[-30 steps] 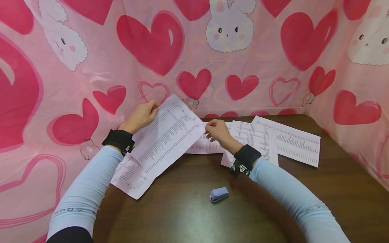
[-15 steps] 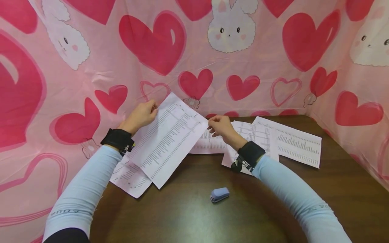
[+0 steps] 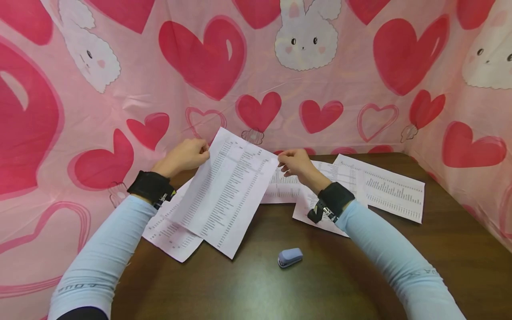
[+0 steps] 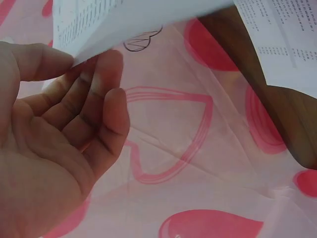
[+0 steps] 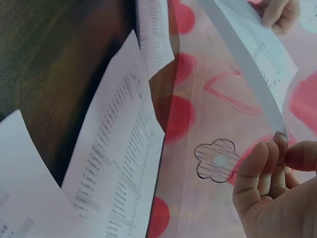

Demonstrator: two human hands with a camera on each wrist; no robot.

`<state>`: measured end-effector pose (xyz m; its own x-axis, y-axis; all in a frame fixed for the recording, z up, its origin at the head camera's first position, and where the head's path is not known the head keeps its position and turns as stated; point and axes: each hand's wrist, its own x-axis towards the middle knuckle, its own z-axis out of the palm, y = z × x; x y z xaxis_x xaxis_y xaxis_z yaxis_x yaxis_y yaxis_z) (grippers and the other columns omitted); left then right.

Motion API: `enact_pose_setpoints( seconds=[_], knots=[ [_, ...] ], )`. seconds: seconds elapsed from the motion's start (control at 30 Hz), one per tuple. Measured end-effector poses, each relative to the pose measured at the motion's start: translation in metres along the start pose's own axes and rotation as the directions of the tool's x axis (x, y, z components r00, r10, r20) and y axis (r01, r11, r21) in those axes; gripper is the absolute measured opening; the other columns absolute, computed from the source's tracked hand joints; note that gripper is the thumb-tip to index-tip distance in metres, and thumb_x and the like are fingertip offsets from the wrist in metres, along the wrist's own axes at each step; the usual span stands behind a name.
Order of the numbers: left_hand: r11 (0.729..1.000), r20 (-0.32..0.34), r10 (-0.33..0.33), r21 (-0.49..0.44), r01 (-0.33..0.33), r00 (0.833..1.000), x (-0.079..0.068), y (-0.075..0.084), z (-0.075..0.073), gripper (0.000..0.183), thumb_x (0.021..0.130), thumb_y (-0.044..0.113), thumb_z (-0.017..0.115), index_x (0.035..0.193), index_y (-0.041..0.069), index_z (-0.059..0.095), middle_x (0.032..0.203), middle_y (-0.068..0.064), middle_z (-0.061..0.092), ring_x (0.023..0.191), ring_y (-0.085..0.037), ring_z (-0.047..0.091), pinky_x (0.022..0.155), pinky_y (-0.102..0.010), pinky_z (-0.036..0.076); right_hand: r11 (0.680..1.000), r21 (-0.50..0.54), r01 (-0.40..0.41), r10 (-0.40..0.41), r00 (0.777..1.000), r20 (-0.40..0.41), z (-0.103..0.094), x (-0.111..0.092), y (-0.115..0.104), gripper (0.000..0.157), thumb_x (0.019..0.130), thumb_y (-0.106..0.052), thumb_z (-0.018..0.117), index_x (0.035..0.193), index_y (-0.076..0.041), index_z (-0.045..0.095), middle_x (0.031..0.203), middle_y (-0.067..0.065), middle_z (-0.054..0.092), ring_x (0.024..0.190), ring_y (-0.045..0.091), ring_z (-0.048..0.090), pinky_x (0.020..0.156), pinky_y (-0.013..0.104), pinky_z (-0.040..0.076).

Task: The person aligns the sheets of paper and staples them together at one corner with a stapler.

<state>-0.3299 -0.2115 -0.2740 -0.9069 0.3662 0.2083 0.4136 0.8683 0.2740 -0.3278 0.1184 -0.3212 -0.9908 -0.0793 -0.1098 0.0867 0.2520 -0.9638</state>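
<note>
A printed sheet of paper (image 3: 232, 191) is held up above the table, tilted, with columns of small text facing me. My left hand (image 3: 186, 154) pinches its upper left edge; in the left wrist view the thumb and fingers (image 4: 108, 74) meet at the paper's edge. At the upper right corner, my right hand (image 3: 298, 165) pinches the same sheet between thumb and fingers, as the right wrist view shows. Another printed sheet (image 3: 172, 238) lies lower left, partly hidden behind the held one.
Several overlapping printed sheets (image 3: 394, 189) lie along the back and right of the brown wooden table (image 3: 340, 275). A small lilac stapler (image 3: 290, 257) rests near the middle front. Behind hangs a pink cloth (image 3: 352, 66) with hearts and rabbits.
The held sheet has come apart from the one behind it, swinging right and turning more upright. My right hand has moved slightly right and now pinches its corner. The stapler stays put.
</note>
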Motion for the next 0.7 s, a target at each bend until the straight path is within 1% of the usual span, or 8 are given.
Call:
enact_pose_setpoints(
  seconds=[0.1,0.17,0.27,0.37,0.47,0.6,0.7],
  knots=[
    [1.000,0.036,0.011,0.001,-0.011,0.999,-0.004,0.002,-0.003,0.013,0.088,0.015,0.053,0.078,0.008,0.056,0.063,-0.006,0.047,0.059,-0.021,0.048,0.060,-0.031,0.039,1.000,-0.011,-0.002,0.002,1.000,0.007,-0.004,0.002,-0.003,0.026,0.097,-0.019,0.057,0.112,0.000,0.066,0.087,0.008,0.062,0.074,0.024,0.059,0.062,0.028,0.054],
    [1.000,0.082,0.007,-0.003,-0.007,0.997,-0.007,0.003,-0.005,0.013,0.088,0.016,0.053,0.078,0.008,0.055,0.063,-0.006,0.048,0.059,-0.021,0.048,0.059,-0.030,0.040,1.000,-0.021,-0.008,0.008,1.000,0.016,-0.005,0.002,-0.005,0.026,0.097,-0.019,0.057,0.113,0.000,0.066,0.086,0.007,0.061,0.074,0.023,0.059,0.062,0.028,0.054],
    [1.000,0.163,0.000,-0.006,0.001,0.987,-0.013,0.003,-0.008,0.013,0.089,0.017,0.054,0.081,0.008,0.058,0.068,-0.007,0.056,0.060,-0.020,0.054,0.060,-0.030,0.042,1.000,-0.027,-0.010,0.011,0.999,0.036,-0.006,0.003,-0.006,0.027,0.097,-0.018,0.057,0.114,0.001,0.065,0.084,0.006,0.060,0.072,0.021,0.058,0.062,0.027,0.054],
    [1.000,0.219,0.009,-0.003,-0.008,0.976,-0.018,0.002,-0.009,0.016,0.090,0.018,0.053,0.085,0.007,0.063,0.077,-0.009,0.066,0.064,-0.019,0.061,0.064,-0.032,0.047,1.000,-0.029,-0.005,0.007,0.998,0.055,-0.006,0.002,-0.006,0.027,0.096,-0.016,0.057,0.114,0.003,0.065,0.083,0.007,0.059,0.071,0.020,0.057,0.062,0.027,0.054],
    [1.000,0.252,0.018,-0.022,-0.013,0.968,-0.023,0.001,-0.009,0.018,0.091,0.018,0.053,0.089,0.006,0.067,0.083,-0.010,0.069,0.068,-0.019,0.065,0.068,-0.033,0.051,0.999,-0.044,0.001,0.002,0.997,0.082,-0.005,0.002,-0.007,0.029,0.096,-0.017,0.058,0.115,0.004,0.065,0.084,0.007,0.059,0.070,0.020,0.057,0.062,0.028,0.054],
    [0.998,0.277,0.027,-0.057,-0.012,0.961,-0.028,-0.001,-0.011,0.016,0.094,0.017,0.057,0.091,0.006,0.067,0.079,-0.007,0.068,0.067,-0.018,0.064,0.069,-0.032,0.053,0.998,-0.060,0.016,-0.009,0.994,0.112,-0.006,0.002,-0.009,0.029,0.096,-0.017,0.059,0.114,0.004,0.065,0.084,0.007,0.059,0.074,0.022,0.057,0.062,0.027,0.054],
    [0.997,0.294,0.039,-0.075,-0.017,0.955,-0.030,-0.001,-0.013,0.015,0.094,0.019,0.060,0.091,0.005,0.066,0.076,-0.005,0.066,0.065,-0.016,0.063,0.068,-0.031,0.052,0.997,-0.068,0.028,-0.019,0.992,0.126,-0.008,0.002,-0.010,0.028,0.095,-0.017,0.059,0.112,0.004,0.065,0.084,0.007,0.058,0.076,0.023,0.057,0.062,0.027,0.054]
  ],
)
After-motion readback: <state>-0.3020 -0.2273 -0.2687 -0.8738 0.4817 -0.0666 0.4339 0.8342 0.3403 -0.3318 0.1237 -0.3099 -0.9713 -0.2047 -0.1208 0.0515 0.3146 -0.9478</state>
